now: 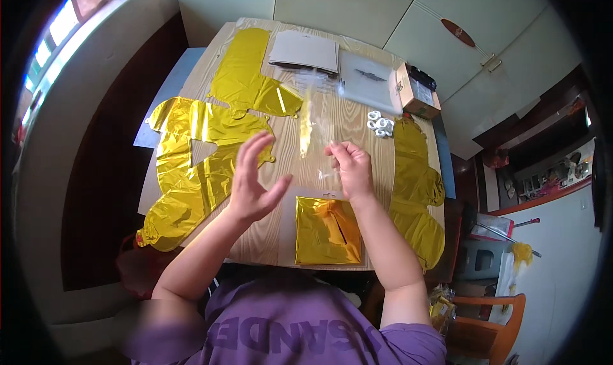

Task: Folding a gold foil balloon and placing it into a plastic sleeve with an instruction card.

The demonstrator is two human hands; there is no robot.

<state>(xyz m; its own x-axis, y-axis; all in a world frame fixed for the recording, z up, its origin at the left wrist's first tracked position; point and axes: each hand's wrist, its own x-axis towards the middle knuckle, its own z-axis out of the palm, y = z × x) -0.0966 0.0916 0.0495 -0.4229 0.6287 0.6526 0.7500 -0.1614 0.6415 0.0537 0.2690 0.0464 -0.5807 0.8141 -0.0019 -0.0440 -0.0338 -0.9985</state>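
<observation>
My right hand [351,168] pinches a thin clear plastic sleeve [308,123] that stretches away over the wooden table [290,231], with a narrow gold strip showing inside it. My left hand [251,180] is raised beside it with fingers spread, holding nothing. A folded gold foil square [327,231] lies just below both hands. Flat gold foil balloon pieces [191,167] spread out to the left, another gold piece [246,77] lies farther back, and one more [415,186] hangs along the right edge.
At the far end lie a grey card stack [305,51], a clear plastic bag [370,81] and a small cardboard box [416,91]. A cluster of small white rings [380,123] sits near the box. An orange chair [491,320] stands at lower right.
</observation>
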